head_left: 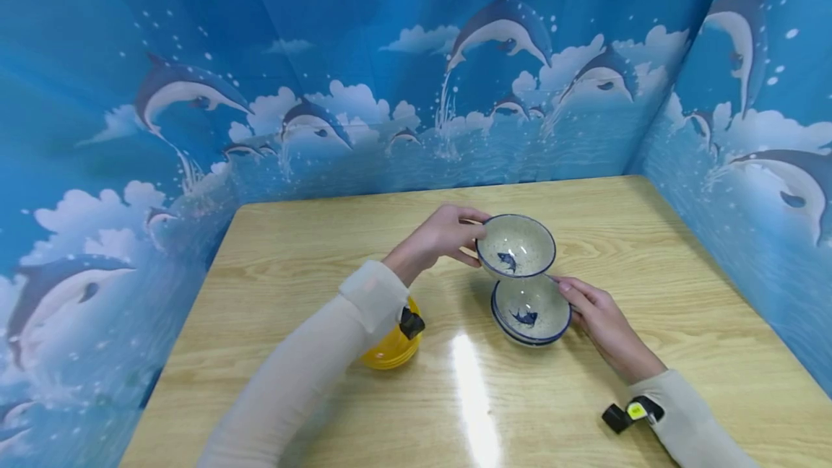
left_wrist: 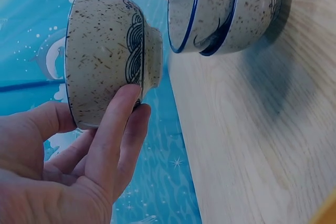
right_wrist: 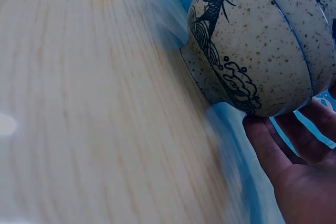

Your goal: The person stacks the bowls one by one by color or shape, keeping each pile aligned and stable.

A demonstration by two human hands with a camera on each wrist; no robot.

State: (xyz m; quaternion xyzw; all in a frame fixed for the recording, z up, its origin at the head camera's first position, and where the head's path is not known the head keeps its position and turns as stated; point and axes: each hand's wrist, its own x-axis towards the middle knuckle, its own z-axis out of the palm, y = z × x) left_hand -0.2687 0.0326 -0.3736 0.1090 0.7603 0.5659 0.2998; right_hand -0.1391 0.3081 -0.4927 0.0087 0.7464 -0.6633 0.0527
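Observation:
My left hand (head_left: pixel 453 232) grips a speckled bowl (head_left: pixel 518 243) with a blue rim and a fish painted inside, thumb on the rim side and fingers underneath. In the left wrist view that bowl (left_wrist: pixel 105 59) is held apart from two nested bowls (left_wrist: pixel 220 11). The nested bowls (head_left: pixel 531 311) match it in pattern, one sitting inside the other. My right hand (head_left: pixel 598 313) holds this stack at its right side, with the thumb at the rim. In the right wrist view its fingers (right_wrist: pixel 262 137) press the outer wall of the lower bowl (right_wrist: pixel 252 51).
Yellow stacked dishes (head_left: pixel 393 352) stand on the wooden table (head_left: pixel 312 251) left of the bowls, partly hidden behind my left sleeve. A blue dolphin-print curtain (head_left: pixel 364 56) borders the table at the back and both sides.

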